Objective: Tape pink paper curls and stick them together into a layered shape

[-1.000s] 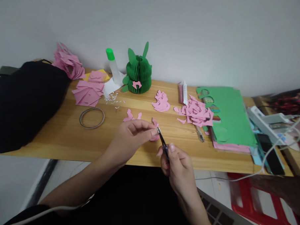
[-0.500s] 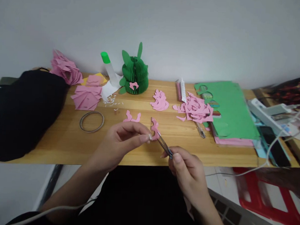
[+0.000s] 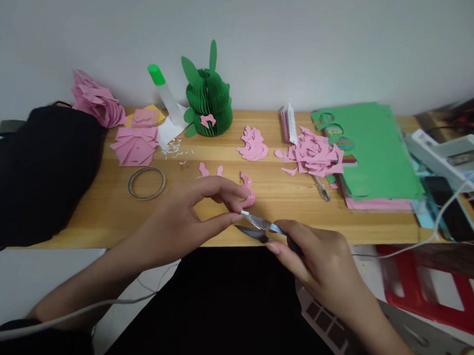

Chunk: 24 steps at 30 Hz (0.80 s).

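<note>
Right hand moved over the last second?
Yes: the right hand has shifted rightward, judged against the green pleated figure on the table.

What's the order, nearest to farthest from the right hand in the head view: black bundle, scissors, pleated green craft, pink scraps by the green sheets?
1. Scissors: in the right hand.
2. Pink scraps: beyond the hand.
3. Pleated green craft: back, left.
4. Black bundle: far left.

No text readable; print on white packet (image 3: 291, 125) blurred.
</note>
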Motion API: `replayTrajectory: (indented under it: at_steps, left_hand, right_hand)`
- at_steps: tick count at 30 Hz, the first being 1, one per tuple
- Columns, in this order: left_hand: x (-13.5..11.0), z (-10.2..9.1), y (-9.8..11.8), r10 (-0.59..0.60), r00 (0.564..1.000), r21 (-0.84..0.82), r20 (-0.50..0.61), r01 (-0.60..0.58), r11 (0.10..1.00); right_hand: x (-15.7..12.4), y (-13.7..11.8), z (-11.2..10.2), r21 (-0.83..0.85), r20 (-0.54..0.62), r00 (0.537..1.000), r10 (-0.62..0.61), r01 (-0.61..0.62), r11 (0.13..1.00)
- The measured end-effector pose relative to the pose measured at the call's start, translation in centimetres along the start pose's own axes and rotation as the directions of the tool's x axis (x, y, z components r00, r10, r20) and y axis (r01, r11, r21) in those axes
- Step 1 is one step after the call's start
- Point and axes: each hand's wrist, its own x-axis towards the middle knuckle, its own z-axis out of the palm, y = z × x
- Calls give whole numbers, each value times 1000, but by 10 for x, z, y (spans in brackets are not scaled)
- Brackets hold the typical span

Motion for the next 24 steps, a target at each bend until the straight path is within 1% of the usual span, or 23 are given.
replayTrajectory:
  at_steps: [5, 9, 12, 16, 19, 21, 24]
  left_hand:
    - [1, 0, 2, 53, 998, 163, 16, -55, 985]
    - [2, 0, 7, 117, 992, 299, 49, -126, 946]
    - [3, 0, 8, 142, 987, 334, 80, -160, 929]
    - [3, 0, 7, 144, 984, 358, 108, -173, 918]
    - [2, 0, 7, 143, 975, 387, 170, -200, 900]
    - [2, -1, 8, 144, 963, 409, 227, -229, 884]
    - [2, -2, 8, 155, 948, 448, 279, -271, 852]
  right_hand:
    - [0, 2, -4, -61, 6, 1000, -22, 22, 998]
    - [-2, 3, -6, -87, 49, 999, -18, 22, 996]
    - [-2, 3, -6, -96, 61, 998, -31, 36, 995]
    - [0, 4, -6, -104, 61, 997, -45, 51, 993]
    - [0, 5, -7, -126, 71, 995, -65, 73, 989]
    - [0, 6, -8, -144, 83, 994, -78, 89, 986]
    - [-1, 7, -10, -166, 99, 990, -96, 112, 980]
